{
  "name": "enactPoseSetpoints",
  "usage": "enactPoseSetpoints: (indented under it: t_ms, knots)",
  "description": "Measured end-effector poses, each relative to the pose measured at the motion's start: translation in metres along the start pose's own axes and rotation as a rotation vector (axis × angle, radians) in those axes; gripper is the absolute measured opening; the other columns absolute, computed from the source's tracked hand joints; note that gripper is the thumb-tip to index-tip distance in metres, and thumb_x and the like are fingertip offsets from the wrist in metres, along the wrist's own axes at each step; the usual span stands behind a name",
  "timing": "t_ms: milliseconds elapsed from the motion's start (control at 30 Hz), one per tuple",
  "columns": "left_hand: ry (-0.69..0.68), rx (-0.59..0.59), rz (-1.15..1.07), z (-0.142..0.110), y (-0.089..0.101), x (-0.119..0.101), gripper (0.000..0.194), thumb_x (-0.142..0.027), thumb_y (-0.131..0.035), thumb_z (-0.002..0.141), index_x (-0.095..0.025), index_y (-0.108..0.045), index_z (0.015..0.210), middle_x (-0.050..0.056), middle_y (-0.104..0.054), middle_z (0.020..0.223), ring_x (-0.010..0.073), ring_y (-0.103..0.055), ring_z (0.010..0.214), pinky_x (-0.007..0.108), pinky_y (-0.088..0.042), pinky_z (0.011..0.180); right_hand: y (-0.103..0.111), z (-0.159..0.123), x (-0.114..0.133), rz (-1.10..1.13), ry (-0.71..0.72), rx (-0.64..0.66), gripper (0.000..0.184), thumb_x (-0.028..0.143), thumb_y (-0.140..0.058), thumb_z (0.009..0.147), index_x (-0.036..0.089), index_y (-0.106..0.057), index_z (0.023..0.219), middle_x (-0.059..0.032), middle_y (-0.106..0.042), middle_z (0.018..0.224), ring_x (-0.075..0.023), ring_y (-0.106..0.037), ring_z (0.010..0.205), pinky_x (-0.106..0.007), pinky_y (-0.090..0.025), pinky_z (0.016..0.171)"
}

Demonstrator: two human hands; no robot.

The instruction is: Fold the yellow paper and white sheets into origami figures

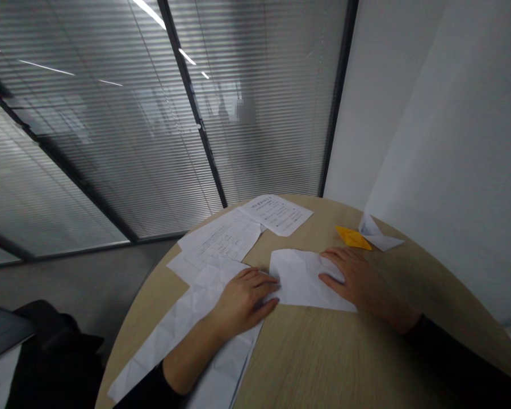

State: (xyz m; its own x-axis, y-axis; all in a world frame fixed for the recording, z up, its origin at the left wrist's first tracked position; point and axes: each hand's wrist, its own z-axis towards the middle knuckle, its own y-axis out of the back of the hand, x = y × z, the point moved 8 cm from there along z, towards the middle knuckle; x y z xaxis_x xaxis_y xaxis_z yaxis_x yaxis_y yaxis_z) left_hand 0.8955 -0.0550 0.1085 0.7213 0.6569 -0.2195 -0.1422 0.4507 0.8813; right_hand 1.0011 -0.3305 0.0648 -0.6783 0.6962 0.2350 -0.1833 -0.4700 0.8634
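The round wood bench (323,358) holds a big creased white paper (166,341) and printed pages (276,215). The left hand (242,301) and right hand (357,281) lie flat, each grip open, touching a folded white paper (304,281) between them. A small orange paper (352,237) lies near.

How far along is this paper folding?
Done: a folded orange paper and a folded white paper lie on the table. In hand: the left hand and right hand press on a creased white sheet. Left: that sheet looks unfinished, though how much remains is unclear; printed sheets lie flat nearby.
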Motion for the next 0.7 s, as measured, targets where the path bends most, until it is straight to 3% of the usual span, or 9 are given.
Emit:
enactPoseSetpoints:
  t_ms: [167,233,300,367,400,467,533,600,700]
  knots:
    - [-0.038,-0.011,0.019,0.000,-0.002,0.002,0.028,-0.018,-0.062,0.113,-0.025,-0.077,0.135,0.007,-0.086,0.140,0.0284,-0.083,0.123,0.054,-0.062,0.113,0.009,0.002,0.001,-0.010,0.002,-0.039,0.036,0.040,-0.076,0.104,0.025,-0.077,0.137,-0.0174,-0.081,0.131,-0.0436,-0.077,0.124,-0.066,-0.061,0.110]
    - [-0.034,-0.006,0.034,0.000,-0.003,0.003,0.030,-0.015,-0.061,0.112,-0.025,-0.078,0.133,0.007,-0.086,0.138,0.0281,-0.083,0.120,0.052,-0.063,0.108,0.011,0.003,0.003,0.009,0.012,-0.044,0.025,0.037,-0.076,0.104,0.025,-0.080,0.126,-0.0127,-0.083,0.111,-0.0381,-0.080,0.106,-0.065,-0.060,0.110]
    - [-0.012,-0.002,0.048,0.000,-0.003,0.004,0.029,-0.014,-0.061,0.111,-0.026,-0.079,0.131,0.007,-0.087,0.136,0.0283,-0.083,0.117,0.050,-0.064,0.104,0.013,0.005,0.006,0.031,0.024,-0.033,0.012,0.035,-0.072,0.108,0.027,-0.080,0.103,-0.0028,-0.077,0.082,-0.0276,-0.074,0.077,-0.064,-0.058,0.115]
    - [0.016,0.003,0.053,0.000,-0.003,0.005,0.028,-0.015,-0.062,0.110,-0.025,-0.079,0.130,0.007,-0.087,0.136,0.0290,-0.083,0.119,0.051,-0.065,0.105,0.016,0.005,0.012,0.058,0.058,-0.022,0.030,0.032,-0.068,0.112,0.029,-0.071,0.082,0.0019,-0.067,0.067,-0.0224,-0.067,0.064,-0.061,-0.058,0.115]
    - [0.027,0.010,0.051,0.000,-0.003,0.005,0.027,-0.016,-0.062,0.111,-0.024,-0.079,0.131,0.008,-0.087,0.137,0.0294,-0.083,0.120,0.052,-0.065,0.106,0.018,0.006,0.017,0.075,0.083,-0.023,0.034,0.030,-0.066,0.112,0.029,-0.069,0.078,0.0007,-0.069,0.069,-0.0231,-0.068,0.067,-0.058,-0.061,0.110]
    - [0.044,0.024,0.047,0.001,-0.002,0.005,0.026,-0.021,-0.063,0.112,-0.023,-0.079,0.133,0.009,-0.086,0.141,0.0301,-0.083,0.125,0.054,-0.064,0.112,0.023,0.006,0.026,0.113,0.136,-0.030,0.025,0.028,-0.066,0.112,0.027,-0.075,0.089,-0.0066,-0.082,0.092,-0.0283,-0.078,0.089,-0.052,-0.064,0.101]
    - [0.058,0.040,0.045,0.001,-0.002,0.004,0.027,-0.028,-0.064,0.115,-0.023,-0.078,0.137,0.010,-0.084,0.147,0.0314,-0.081,0.132,0.059,-0.061,0.120,0.026,0.005,0.034,0.139,0.167,-0.028,0.017,0.028,-0.067,0.110,0.024,-0.081,0.119,-0.0138,-0.086,0.129,-0.0331,-0.080,0.119,-0.052,-0.065,0.105]
    - [0.070,0.051,0.050,0.001,-0.002,0.004,0.031,-0.036,-0.067,0.116,-0.024,-0.076,0.143,0.011,-0.080,0.155,0.0336,-0.078,0.140,0.064,-0.056,0.127,0.025,0.004,0.040,0.162,0.199,0.006,0.036,0.029,-0.069,0.109,0.024,-0.077,0.143,-0.0157,-0.079,0.154,-0.0348,-0.075,0.139,-0.056,-0.062,0.117]
    - [0.078,0.071,0.067,-0.001,-0.004,0.005,0.043,-0.044,-0.068,0.117,-0.023,-0.071,0.155,0.014,-0.073,0.165,0.0360,-0.073,0.148,0.067,-0.054,0.130,0.020,0.002,0.049,0.212,0.277,0.093,0.038,0.028,-0.073,0.107,0.027,-0.078,0.144,-0.0125,-0.080,0.156,-0.0348,-0.075,0.143,-0.060,-0.056,0.126]
